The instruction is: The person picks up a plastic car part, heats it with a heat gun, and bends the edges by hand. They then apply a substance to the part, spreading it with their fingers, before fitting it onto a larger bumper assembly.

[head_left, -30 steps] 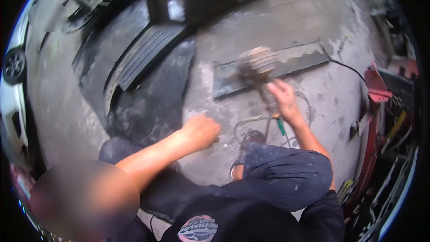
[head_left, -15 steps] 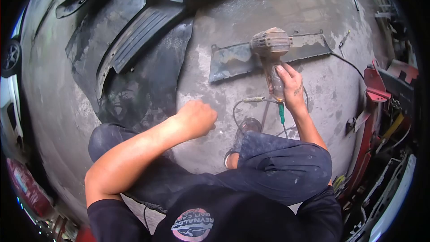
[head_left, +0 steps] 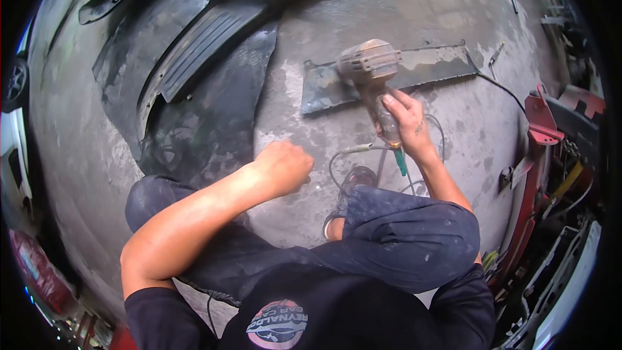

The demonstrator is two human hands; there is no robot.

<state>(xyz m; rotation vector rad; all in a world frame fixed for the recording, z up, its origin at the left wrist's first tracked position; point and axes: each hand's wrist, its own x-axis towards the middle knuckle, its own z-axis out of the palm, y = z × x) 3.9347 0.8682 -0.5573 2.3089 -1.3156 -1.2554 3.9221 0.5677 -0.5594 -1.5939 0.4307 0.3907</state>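
Note:
My right hand (head_left: 409, 123) is wrapped round the handle of a dusty power sander (head_left: 372, 63) with a vented, rounded head. A hose with a green end piece (head_left: 400, 162) is joined to the bottom of the handle. The sander's head is over a long, scuffed panel (head_left: 427, 68) lying on the floor. Whether it touches the panel is hidden. My left hand (head_left: 285, 167) is curled into a loose fist in front of my left knee, with nothing seen sticking out of it. Its palm side is hidden.
A dark mat (head_left: 214, 123) lies on the concrete floor at left, with a ribbed, curved vehicle part (head_left: 201, 48) on it. The hose (head_left: 353, 149) loops near my shoe (head_left: 359, 176). At right stands a red metal frame (head_left: 543, 131) beside several car parts.
My right hand has moved the sander left along the panel, and its head is tilted a little more to the left. My left hand stays almost where it was.

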